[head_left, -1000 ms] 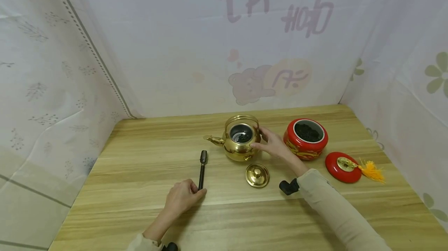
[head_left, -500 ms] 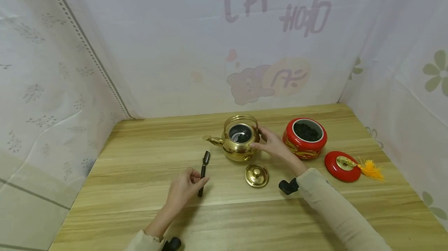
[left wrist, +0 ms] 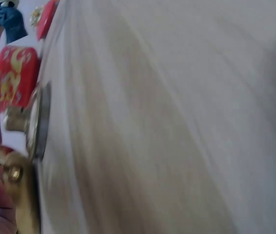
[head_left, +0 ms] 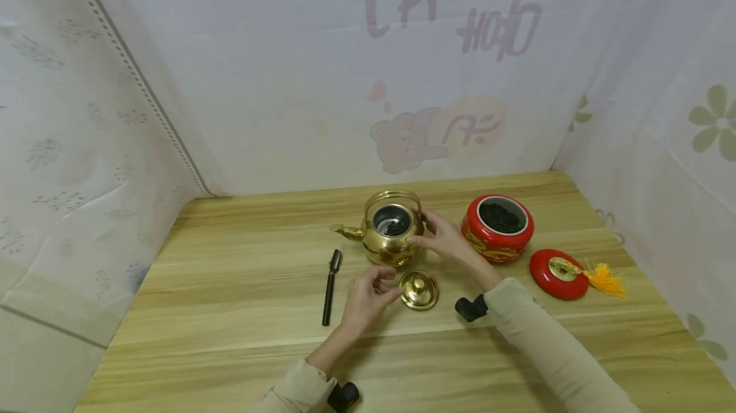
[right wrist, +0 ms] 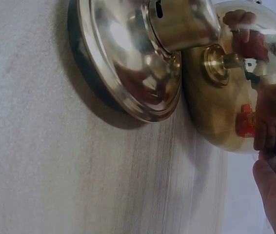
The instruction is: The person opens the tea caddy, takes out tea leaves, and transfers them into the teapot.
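Note:
A gold teapot (head_left: 384, 250) stands upright with its lid off, dark tea leaves visible inside. My right hand (head_left: 447, 239) holds its right side, thumb in front and fingers toward the back; the right wrist view shows the fingers at the polished body (right wrist: 211, 112). In front of the pot lies its gold lid (head_left: 419, 288), knob up. Just left of that lid is my left hand (head_left: 367, 299), fingers loosely bent and holding nothing; whether a fingertip touches the rim I cannot tell. A dark tea scoop (head_left: 329, 295) lies on the table to the left.
A red jar (head_left: 489, 239) full of dark tea leaves stands right of the teapot. Its red lid (head_left: 549, 284) with a yellow tassel (head_left: 605, 280) lies in front of it. Patterned cloth (head_left: 276, 112) hangs behind the wooden table (head_left: 241, 259).
My left hand has let go of the tea scoop, which now lies flat, and has moved right to the gold lid. My right hand stays on the teapot.

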`<action>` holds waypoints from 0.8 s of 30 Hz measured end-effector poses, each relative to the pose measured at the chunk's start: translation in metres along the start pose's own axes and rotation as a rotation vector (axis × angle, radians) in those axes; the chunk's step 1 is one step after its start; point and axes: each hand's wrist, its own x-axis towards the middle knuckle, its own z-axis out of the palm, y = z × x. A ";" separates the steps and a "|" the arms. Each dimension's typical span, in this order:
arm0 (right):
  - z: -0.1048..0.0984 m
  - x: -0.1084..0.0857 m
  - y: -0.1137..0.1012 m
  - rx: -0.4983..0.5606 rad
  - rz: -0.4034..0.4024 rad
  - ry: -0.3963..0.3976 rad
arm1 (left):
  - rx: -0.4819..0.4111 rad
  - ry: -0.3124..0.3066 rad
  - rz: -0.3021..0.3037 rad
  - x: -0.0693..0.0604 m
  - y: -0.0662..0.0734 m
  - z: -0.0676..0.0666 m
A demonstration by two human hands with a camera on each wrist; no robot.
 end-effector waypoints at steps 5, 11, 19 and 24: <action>0.000 0.001 0.004 0.013 -0.013 0.003 | 0.027 0.000 0.010 0.005 -0.002 0.019; -0.001 0.001 0.004 0.006 -0.008 0.003 | 0.061 -0.004 -0.010 0.009 -0.003 0.032; 0.000 0.001 0.004 0.014 -0.019 0.005 | 0.127 0.013 -0.008 0.009 -0.005 0.041; 0.000 0.001 0.004 0.024 -0.022 0.008 | 0.154 0.027 0.016 0.010 -0.007 0.044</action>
